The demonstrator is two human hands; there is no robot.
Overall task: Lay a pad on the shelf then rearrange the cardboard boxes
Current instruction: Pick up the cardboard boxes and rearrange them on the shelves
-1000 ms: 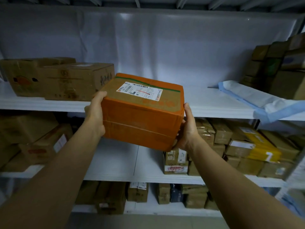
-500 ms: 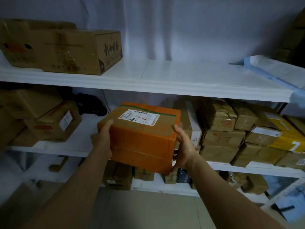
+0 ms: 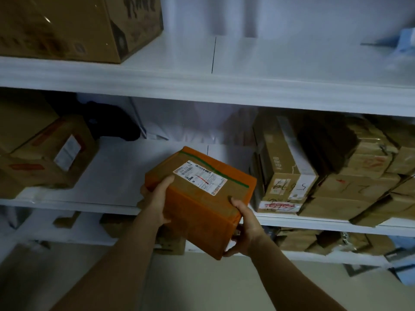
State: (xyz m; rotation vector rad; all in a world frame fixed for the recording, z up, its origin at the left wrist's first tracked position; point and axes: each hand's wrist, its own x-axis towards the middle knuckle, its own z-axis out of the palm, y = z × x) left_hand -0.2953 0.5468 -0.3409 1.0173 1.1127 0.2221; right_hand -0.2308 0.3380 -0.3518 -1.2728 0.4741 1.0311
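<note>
orange box (image 3: 203, 203): rectangular carton wrapped in glossy orange tape, brown cardboard top with a white shipping label (image 3: 200, 178) and a thin green stripe across the far end. left hand (image 3: 157, 199) grips its near-left side, thumb up on the top edge; right hand (image 3: 243, 227) curls around the near-right corner, fingers under the box hidden. box is tilted, held over the front edge of the middle shelf (image 3: 112, 176), whose surface is smooth and white. long axis runs near-right to far-left. label print too small to read. big brown carton (image 3: 74, 25) on the upper shelf is cut off at the top. taped brown parcels (image 3: 350, 176) at right are dim.
</note>
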